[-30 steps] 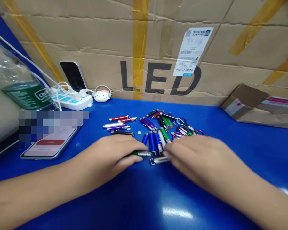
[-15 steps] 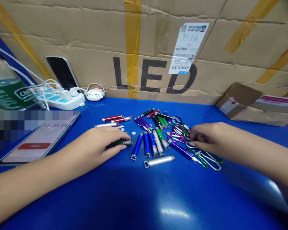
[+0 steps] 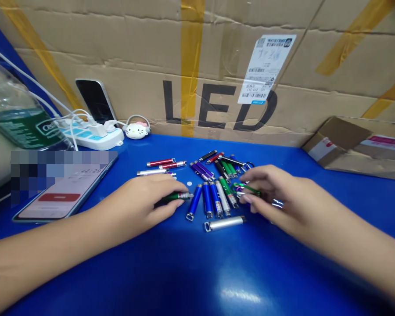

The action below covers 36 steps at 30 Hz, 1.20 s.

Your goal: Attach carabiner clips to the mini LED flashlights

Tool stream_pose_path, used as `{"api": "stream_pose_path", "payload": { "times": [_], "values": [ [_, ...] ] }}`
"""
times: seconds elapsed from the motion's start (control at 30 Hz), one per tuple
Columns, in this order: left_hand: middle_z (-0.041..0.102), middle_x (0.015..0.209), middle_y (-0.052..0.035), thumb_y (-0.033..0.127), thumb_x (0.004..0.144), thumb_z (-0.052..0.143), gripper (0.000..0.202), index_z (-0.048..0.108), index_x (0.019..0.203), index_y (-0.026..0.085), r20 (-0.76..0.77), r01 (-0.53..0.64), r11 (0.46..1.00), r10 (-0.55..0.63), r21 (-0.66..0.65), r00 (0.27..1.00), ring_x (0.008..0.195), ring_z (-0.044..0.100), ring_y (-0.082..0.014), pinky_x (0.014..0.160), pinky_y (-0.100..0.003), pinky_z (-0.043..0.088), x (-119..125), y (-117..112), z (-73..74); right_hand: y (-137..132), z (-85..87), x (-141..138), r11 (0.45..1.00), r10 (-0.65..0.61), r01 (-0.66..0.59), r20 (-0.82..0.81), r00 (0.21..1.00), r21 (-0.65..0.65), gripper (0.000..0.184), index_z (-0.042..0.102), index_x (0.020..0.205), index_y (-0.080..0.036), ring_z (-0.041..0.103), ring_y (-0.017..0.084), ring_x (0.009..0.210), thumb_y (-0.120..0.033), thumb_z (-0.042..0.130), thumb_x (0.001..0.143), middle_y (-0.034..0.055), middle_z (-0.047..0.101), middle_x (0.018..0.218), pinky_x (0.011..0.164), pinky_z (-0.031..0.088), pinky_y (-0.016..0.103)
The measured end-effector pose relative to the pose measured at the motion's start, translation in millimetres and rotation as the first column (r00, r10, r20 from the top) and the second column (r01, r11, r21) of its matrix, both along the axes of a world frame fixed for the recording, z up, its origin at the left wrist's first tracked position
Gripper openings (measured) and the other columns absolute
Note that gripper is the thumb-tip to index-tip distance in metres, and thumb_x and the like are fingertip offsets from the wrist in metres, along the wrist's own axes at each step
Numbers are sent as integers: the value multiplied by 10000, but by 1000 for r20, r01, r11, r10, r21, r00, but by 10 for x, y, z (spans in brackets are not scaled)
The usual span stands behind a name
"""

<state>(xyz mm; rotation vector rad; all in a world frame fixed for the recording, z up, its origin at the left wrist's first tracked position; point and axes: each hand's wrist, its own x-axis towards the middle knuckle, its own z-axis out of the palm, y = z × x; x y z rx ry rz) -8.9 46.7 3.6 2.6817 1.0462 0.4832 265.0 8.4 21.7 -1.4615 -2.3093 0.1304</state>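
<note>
My left hand (image 3: 151, 199) is closed round a small green keychain flashlight (image 3: 179, 196), whose silver end points right past my fingertips. Between the fingertips of my right hand (image 3: 273, 197) is a green carabiner clip (image 3: 250, 188), and other clips are partly hidden under that hand. In the middle lie several similar flashlights: a blue one (image 3: 194, 202), a green one (image 3: 228, 192), and a silver one (image 3: 225, 224) set crosswise nearest me. Beyond my left hand are red ones (image 3: 160, 163) and a silver one (image 3: 152, 172).
A large cardboard box (image 3: 134, 52) marked LED stands along the back. To the left are a phone (image 3: 69, 188) with a timer, a power strip (image 3: 98, 138), a bottle (image 3: 23, 118) and a white cat-faced item (image 3: 136, 130). A small carton (image 3: 358, 149) sits at the right.
My right hand has moved left from the pile of clips, and a green carabiner now shows between its fingers. My left hand keeps the green flashlight. The whole view has shifted slightly.
</note>
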Motion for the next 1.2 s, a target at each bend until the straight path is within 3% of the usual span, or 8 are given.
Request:
{"api": "stream_pose_path", "payload": {
  "times": [0.13,0.37,0.7,0.83,0.93,1.07,1.2],
  "values": [
    [660,1019,-53,255,904,424,260,624,1055,190,74,2,1000,-2,-9,997,921,607,-166,823,-255,484,86,-141,33,-108,-60,-246,996,84,-87,-86,993,-26,301,525,1203,-195,674,175,798,-251,416,928,88,698,969,681,532,288],
    [626,798,-4,398,911,440,291,603,830,170,116,-36,965,68,-260,991,720,551,-126,637,-215,421,252,-220,131,-190,-86,-474,992,93,-105,-158,983,-70,170,552,1014,-194,666,149,779,-236,408,936,64,700,929,666,525,254],
    [516,663,22,288,872,449,244,500,671,159,166,9,969,33,-246,986,620,458,-96,568,-211,324,346,-197,141,-158,-219,-539,991,46,-72,214,976,116,238,538,1102,-146,652,193,612,-209,411,910,80,705,827,506,421,269],
    [451,608,32,289,873,431,278,434,625,164,169,-16,975,55,-222,984,579,410,-94,542,-218,297,335,-180,151,-125,-171,-541,961,73,-152,322,944,229,185,551,981,-140,641,187,598,-205,389,918,82,691,776,495,376,266],
    [444,603,35,310,884,426,300,416,622,165,168,-34,972,75,-232,983,575,405,-93,533,-219,291,331,-170,145,-82,-148,-536,947,44,-181,451,892,266,186,533,858,-157,606,197,503,-237,379,925,55,649,627,455,296,279],
    [493,638,32,335,896,434,300,446,650,163,164,-19,969,60,-245,985,597,438,-96,554,-223,321,319,-159,128,-40,-133,-533,955,-35,-141,569,822,262,214,498,788,-177,562,197,410,-284,368,922,28,589,492,435,177,292],
    [623,842,-2,292,931,370,263,563,809,162,168,43,936,17,-349,986,769,540,-127,705,-240,414,286,-159,146,-6,-98,-516,972,-82,-64,582,809,226,181,484,815,-173,575,181,427,-272,369,914,28,607,511,441,158,287]
  ]
}}
